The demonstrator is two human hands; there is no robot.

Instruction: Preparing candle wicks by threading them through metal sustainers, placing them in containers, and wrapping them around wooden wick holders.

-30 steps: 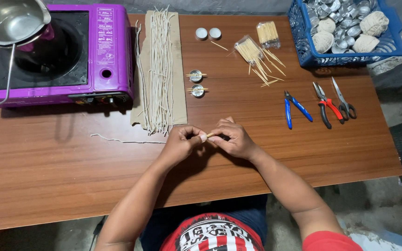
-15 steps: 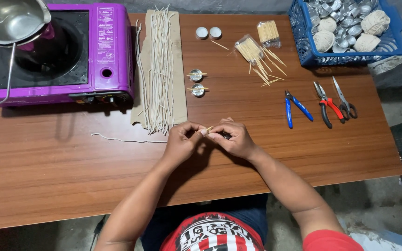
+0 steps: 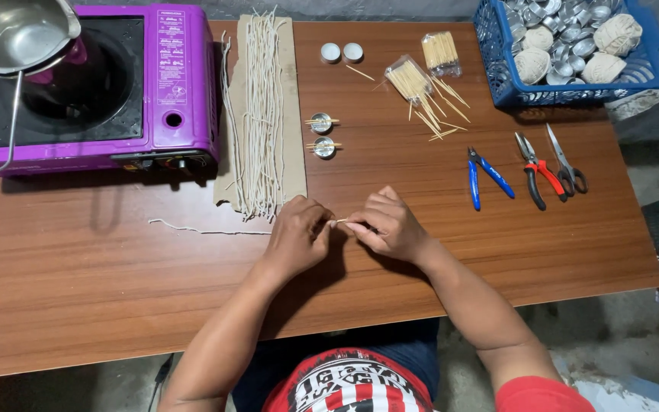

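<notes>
My left hand (image 3: 297, 235) and my right hand (image 3: 387, 224) meet over the wooden table (image 3: 421, 252), fingertips pinching a thin wooden stick (image 3: 340, 221) between them. What else the fingers hold is hidden. Just beyond my left hand lies a cardboard strip (image 3: 293, 107) covered with several pale waxed wicks (image 3: 262, 114). Two small metal cups with sticks across them (image 3: 322, 134) stand further back.
A purple portable stove (image 3: 169, 84) with a steel pot (image 3: 9, 34) is at the far left. Loose toothpicks and packets (image 3: 421, 84), two white tealights (image 3: 342, 53), blue cutters (image 3: 486, 177), red pliers (image 3: 537, 177), scissors (image 3: 566, 164) and a blue basket (image 3: 497, 69) fill the right. A loose wick (image 3: 200, 229) lies left.
My hands have shifted slightly apart and turned; the stick between the fingertips now lies level, where half a second ago it tilted upward.
</notes>
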